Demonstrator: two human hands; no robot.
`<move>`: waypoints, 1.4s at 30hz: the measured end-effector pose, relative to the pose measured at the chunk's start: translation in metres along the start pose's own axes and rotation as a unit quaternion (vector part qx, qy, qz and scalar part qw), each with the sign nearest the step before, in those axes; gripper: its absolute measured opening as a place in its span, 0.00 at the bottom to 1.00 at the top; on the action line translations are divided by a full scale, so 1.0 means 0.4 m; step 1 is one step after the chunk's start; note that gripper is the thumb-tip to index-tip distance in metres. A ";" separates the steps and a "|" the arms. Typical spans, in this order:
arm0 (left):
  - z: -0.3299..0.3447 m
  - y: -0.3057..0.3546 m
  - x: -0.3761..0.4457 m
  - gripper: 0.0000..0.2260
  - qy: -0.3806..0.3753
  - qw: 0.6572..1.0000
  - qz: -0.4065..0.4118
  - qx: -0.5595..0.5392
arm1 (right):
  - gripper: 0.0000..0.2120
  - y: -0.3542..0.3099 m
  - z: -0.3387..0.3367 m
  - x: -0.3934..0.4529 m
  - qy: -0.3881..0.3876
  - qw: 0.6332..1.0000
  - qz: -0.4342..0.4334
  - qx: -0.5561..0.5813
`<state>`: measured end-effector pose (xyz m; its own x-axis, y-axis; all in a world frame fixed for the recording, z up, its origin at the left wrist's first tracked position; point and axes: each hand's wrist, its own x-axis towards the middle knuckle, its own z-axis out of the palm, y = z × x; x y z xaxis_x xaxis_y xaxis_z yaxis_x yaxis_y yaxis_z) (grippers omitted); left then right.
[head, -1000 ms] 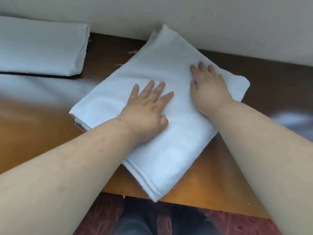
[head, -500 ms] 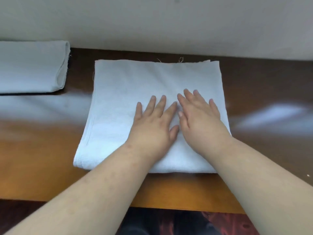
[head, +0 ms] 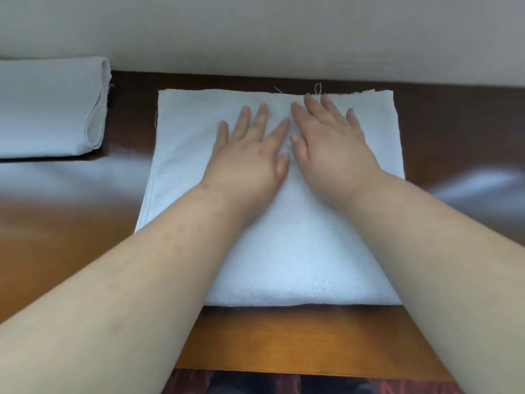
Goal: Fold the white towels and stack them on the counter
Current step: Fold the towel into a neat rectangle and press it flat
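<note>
Towel folded into a thick white rectangle (head: 284,251) lies flat in the middle of the counter (head: 298,342), its far edge close to the wall (head: 255,29) with loose threads sticking up, its near folded edge set back from the counter's front lip. I see my left hand (head: 250,157) and right hand (head: 332,149) lying palm down on the towel's far half, side by side and nearly touching, fingers straight and slightly spread, gripping nothing. To the left, well apart from it, a second folded towel (head: 48,106) sits against the wall, its rounded fold facing the first; the frame's left edge cuts it off, so I cannot tell how long it is. The counter is glossy brown wood, darker toward the wall, with pale blurred reflections on both sides. The wall is plain and off-white. My forearms cover the towel's near corners and much of its side edges. Below the counter's lip I make out only dark and reddish shapes, too blurred to identify.
</note>
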<state>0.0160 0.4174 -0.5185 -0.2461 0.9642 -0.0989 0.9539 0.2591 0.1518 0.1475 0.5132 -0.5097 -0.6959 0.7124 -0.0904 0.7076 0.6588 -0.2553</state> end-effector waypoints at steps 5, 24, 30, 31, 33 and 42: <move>-0.031 -0.186 0.075 0.30 -0.034 0.990 -0.135 0.030 | 0.38 0.103 0.003 0.058 -0.022 0.994 0.099 -0.050; -0.016 -0.128 -0.418 0.27 -0.092 0.993 -0.072 -0.024 | 0.38 0.070 -0.009 -0.424 -0.127 0.987 0.087 -0.041; -0.064 -0.061 -0.346 0.29 -0.030 0.998 -0.057 0.004 | 0.36 0.062 -0.028 -0.357 -0.073 0.996 0.042 -0.031; -0.067 -0.047 -0.322 0.28 -0.004 0.999 -0.039 -0.016 | 0.34 0.059 -0.025 -0.332 -0.060 0.997 0.029 -0.026; -0.059 -0.037 -0.277 0.27 -0.011 0.999 -0.030 -0.041 | 0.32 0.075 -0.018 -0.286 -0.062 0.998 0.029 -0.016; -0.032 -0.172 -0.182 0.28 0.065 0.955 -0.218 -0.192 | 0.28 0.194 -0.042 -0.092 0.152 0.894 0.258 0.333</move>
<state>-0.0340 0.3302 -0.5093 -0.6490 0.7520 -0.1153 0.6280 0.6150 0.4768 0.2302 0.5419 -0.5101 -0.1605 0.9795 -0.1221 0.6254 0.0053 -0.7803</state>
